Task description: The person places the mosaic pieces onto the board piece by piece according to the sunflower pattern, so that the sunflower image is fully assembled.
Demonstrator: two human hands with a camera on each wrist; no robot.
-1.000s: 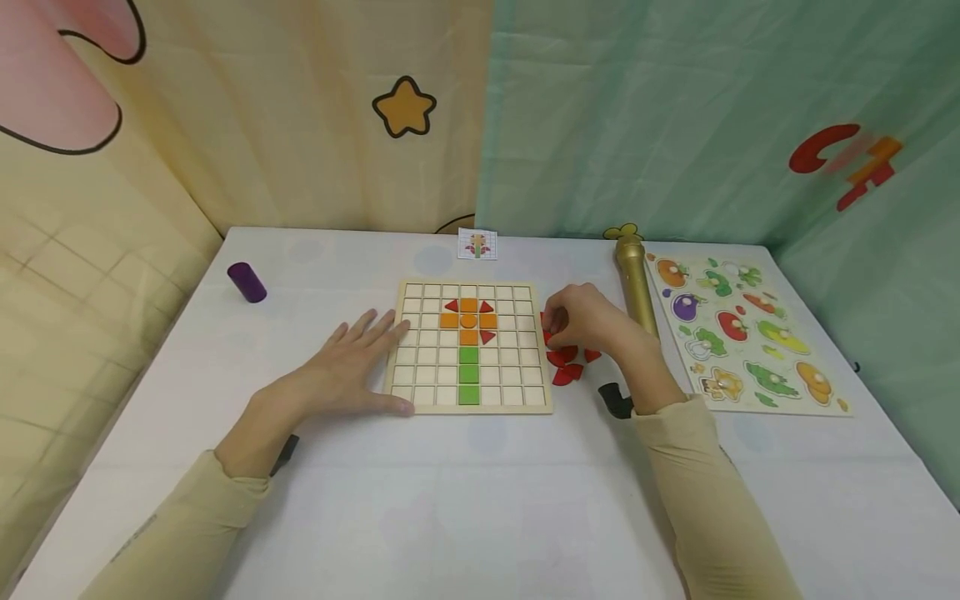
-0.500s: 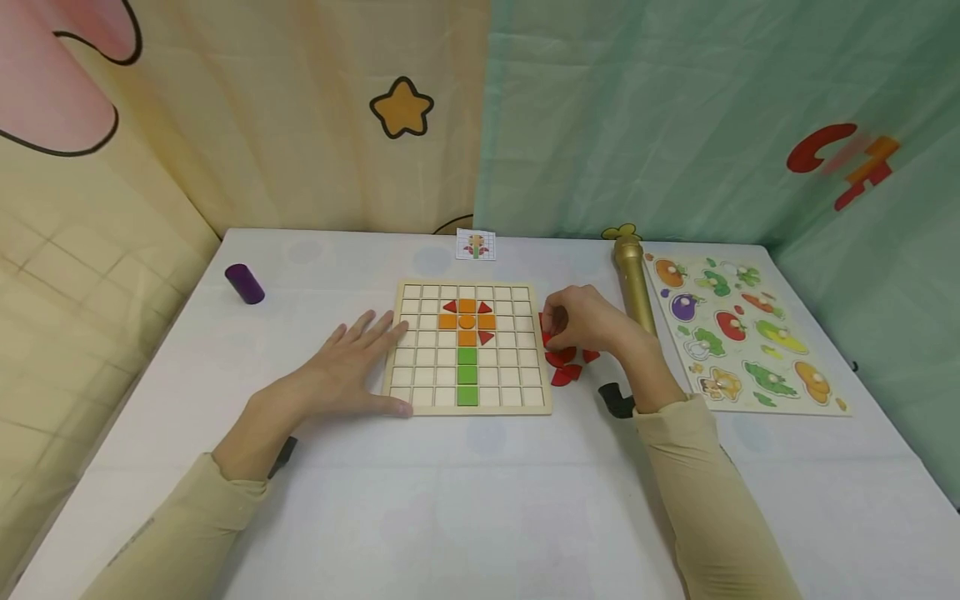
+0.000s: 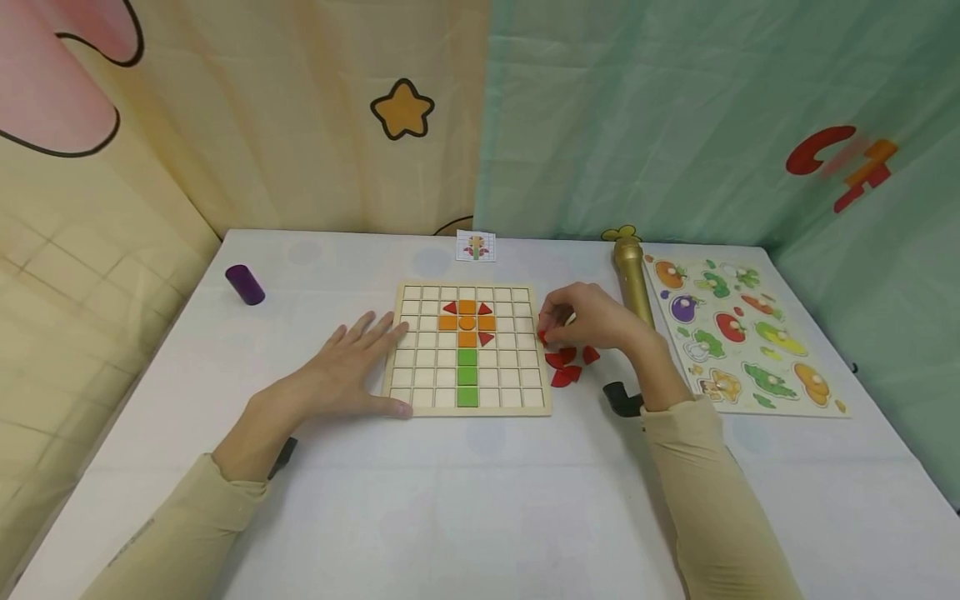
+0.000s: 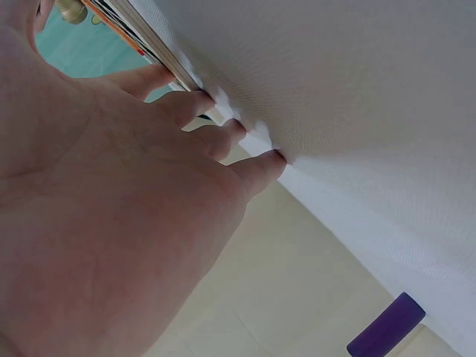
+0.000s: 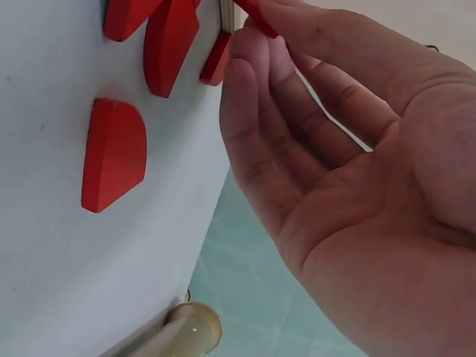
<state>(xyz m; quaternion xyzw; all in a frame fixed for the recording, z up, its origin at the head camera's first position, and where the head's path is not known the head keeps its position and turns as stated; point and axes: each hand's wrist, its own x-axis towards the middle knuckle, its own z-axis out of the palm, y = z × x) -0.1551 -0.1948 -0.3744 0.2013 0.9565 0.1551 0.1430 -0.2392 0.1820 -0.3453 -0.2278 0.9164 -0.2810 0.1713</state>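
Observation:
A wooden grid board (image 3: 480, 412) lies on the table, with orange, green and red pieces forming a figure in its cells. My left hand (image 3: 333, 371) is spread at the board's left side, its thumb and index tip touching the frame. In the left wrist view the left hand's fingers (image 4: 256, 172) reach down to the white cloth. Beside the board's right edge, my right hand (image 3: 588, 317) pinches a red piece (image 5: 258, 15) between thumb and fingers. Several loose red pieces with one rounded side (image 3: 567, 375) lie below that hand, some overlapping.
A small pattern card (image 3: 476, 247) lies behind the board. A purple cylinder (image 3: 245, 284) is at the far left. On the right are a gold tube (image 3: 634, 279) with a black curved end (image 3: 621, 400) and a vegetable puzzle board (image 3: 772, 367).
My right hand has risen slightly from the loose pieces with a red piece pinched, leaving more of the pile visible. My left hand has stayed in place.

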